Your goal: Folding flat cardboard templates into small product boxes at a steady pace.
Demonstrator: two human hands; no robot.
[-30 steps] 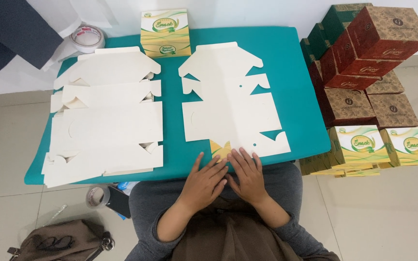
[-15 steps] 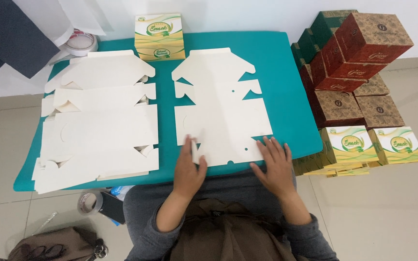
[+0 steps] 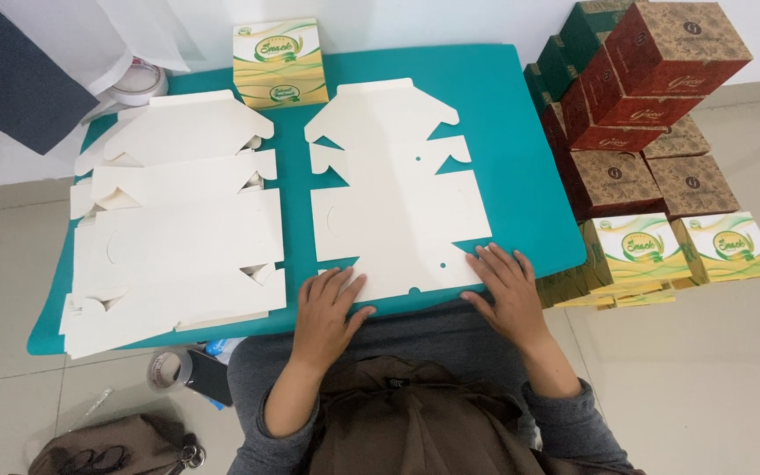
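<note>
A teal table [image 3: 521,176] stands on a pale tiled floor [image 3: 705,387] beside a white wall, with a stack of flat white carton blanks [image 3: 178,237] at nine o'clock and one folded yellow-and-green box [image 3: 277,63] at twelve. Red, green and brown boxes [image 3: 653,79] pile up at two o'clock; a tape roll [image 3: 166,370] lies on the floor at seven. At the table's near edge, the left hand [image 3: 327,312] and right hand [image 3: 507,290] press flat, fingers extended and slightly spread, on the bottom corners of a single unfolded white blank [image 3: 398,193] lying at the table's centre; neither grips anything.
</note>
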